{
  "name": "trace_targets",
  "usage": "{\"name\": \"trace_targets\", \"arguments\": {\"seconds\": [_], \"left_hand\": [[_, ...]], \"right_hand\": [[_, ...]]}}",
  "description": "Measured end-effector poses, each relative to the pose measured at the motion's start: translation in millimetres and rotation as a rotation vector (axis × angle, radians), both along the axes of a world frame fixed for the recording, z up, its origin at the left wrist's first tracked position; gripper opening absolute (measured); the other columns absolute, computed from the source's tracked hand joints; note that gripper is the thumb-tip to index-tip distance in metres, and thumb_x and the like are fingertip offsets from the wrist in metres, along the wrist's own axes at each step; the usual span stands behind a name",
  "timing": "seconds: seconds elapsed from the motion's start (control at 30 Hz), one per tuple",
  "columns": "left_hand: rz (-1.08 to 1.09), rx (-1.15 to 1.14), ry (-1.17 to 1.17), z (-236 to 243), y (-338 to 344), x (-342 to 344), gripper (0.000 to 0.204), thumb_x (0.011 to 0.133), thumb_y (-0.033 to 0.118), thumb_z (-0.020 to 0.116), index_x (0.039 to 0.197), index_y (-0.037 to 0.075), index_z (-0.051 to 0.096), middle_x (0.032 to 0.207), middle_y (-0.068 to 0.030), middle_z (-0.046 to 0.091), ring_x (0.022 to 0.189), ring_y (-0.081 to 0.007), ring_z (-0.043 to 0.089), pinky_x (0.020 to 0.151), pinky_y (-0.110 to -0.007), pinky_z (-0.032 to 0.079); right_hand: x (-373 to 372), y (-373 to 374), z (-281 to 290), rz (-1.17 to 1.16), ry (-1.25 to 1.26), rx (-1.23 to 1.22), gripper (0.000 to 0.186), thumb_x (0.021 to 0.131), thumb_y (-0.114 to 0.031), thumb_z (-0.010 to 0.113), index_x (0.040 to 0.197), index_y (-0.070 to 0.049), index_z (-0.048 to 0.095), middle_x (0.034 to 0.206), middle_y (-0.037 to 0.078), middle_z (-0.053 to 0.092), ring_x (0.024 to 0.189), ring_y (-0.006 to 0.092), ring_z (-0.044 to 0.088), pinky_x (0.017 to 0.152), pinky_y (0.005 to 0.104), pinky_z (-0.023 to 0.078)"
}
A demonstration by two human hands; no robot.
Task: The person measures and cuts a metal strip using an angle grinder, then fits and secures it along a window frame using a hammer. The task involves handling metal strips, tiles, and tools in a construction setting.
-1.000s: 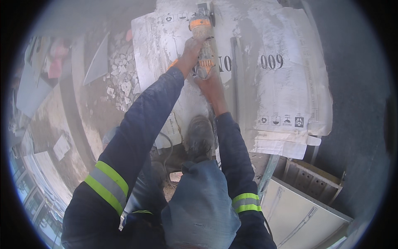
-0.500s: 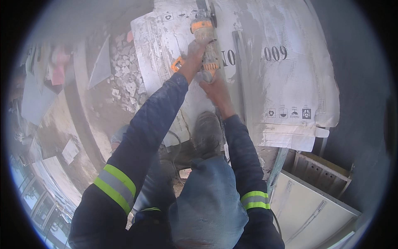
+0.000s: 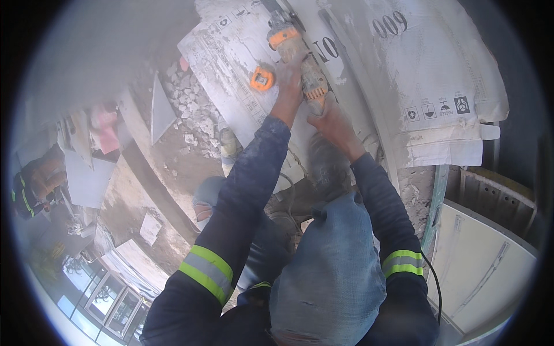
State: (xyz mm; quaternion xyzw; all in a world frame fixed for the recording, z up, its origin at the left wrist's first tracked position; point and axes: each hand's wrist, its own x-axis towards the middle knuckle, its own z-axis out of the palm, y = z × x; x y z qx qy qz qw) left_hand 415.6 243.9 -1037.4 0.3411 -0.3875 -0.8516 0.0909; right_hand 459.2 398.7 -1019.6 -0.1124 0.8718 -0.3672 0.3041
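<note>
An angle grinder (image 3: 313,81), dusty with orange parts, lies in both my hands over white printed cardboard sheeting (image 3: 438,63). My left hand (image 3: 290,78) is wrapped round the middle of its body. At the rear end, my right hand (image 3: 336,126) grips the tapered handle. The grinder's disc end points away from me, hazy with dust at the top of the view. Just left of my left hand sits an orange tape measure (image 3: 262,78) on the cardboard. A long grey strip (image 3: 360,81) runs over the sheeting, right of the grinder.
White rubble (image 3: 193,106) is heaped left of the cardboard. Broken boards (image 3: 92,179) lie farther left, where another person (image 3: 36,181) shows at the rim. A cable (image 3: 293,196) runs by my feet. Right stand a pale panel (image 3: 482,259) and a metal frame (image 3: 502,199).
The view has turned, so the scene sits tilted and farther right. Both hands keep their hold on the grinder. Another person now shows at the left rim.
</note>
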Motion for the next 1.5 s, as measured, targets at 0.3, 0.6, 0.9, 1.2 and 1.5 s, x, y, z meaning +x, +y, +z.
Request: {"name": "trace_targets", "arguments": {"seconds": [0.3,0.6,0.9,1.2,1.5], "left_hand": [[-0.038,-0.035,-0.070,-20,-3,1,0.035,0.092,0.021,0.072,0.119,0.001,0.063,0.099,-0.0107,0.067,0.083,-0.0237,0.072,0.070,-0.038,0.060],[-0.018,-0.043,0.008,-13,2,7,0.036,0.091,0.019,0.073,0.120,0.001,0.063,0.101,-0.0112,0.068,0.083,-0.0242,0.073,0.071,-0.039,0.062],[-0.043,-0.079,-0.133,-13,10,8,0.037,0.092,0.018,0.072,0.123,0.001,0.062,0.102,-0.0112,0.068,0.083,-0.0248,0.073,0.070,-0.040,0.063],[0.009,0.061,-0.131,-9,-2,0,0.039,0.086,0.016,0.075,0.119,-0.001,0.063,0.099,-0.0116,0.069,0.080,-0.0238,0.071,0.069,-0.039,0.060],[-0.034,-0.074,-0.012,-6,-5,5,0.032,0.086,0.018,0.077,0.110,-0.001,0.068,0.098,-0.0114,0.070,0.080,-0.0230,0.072,0.068,-0.038,0.060]], "right_hand": [[4,3,-1,-0.044,-0.023,-0.049,0.060,0.081,-0.029,0.075,0.123,0.005,0.050,0.107,0.032,0.069,0.105,0.0499,0.067,0.089,0.0523,0.051],[3,7,6,-0.022,-0.083,-0.021,0.060,0.081,-0.028,0.074,0.123,0.005,0.050,0.109,0.033,0.068,0.106,0.0494,0.066,0.089,0.0517,0.051],[12,17,-5,-0.040,-0.073,-0.094,0.061,0.080,-0.029,0.074,0.125,0.004,0.049,0.106,0.033,0.069,0.103,0.0500,0.067,0.088,0.0520,0.051],[6,1,3,-0.026,-0.033,-0.015,0.059,0.081,-0.032,0.075,0.120,0.003,0.048,0.108,0.033,0.068,0.104,0.0516,0.065,0.086,0.0546,0.051],[5,0,-7,0.004,-0.013,-0.024,0.055,0.083,-0.028,0.074,0.120,0.004,0.049,0.106,0.034,0.067,0.101,0.0506,0.067,0.085,0.0535,0.051]]}}
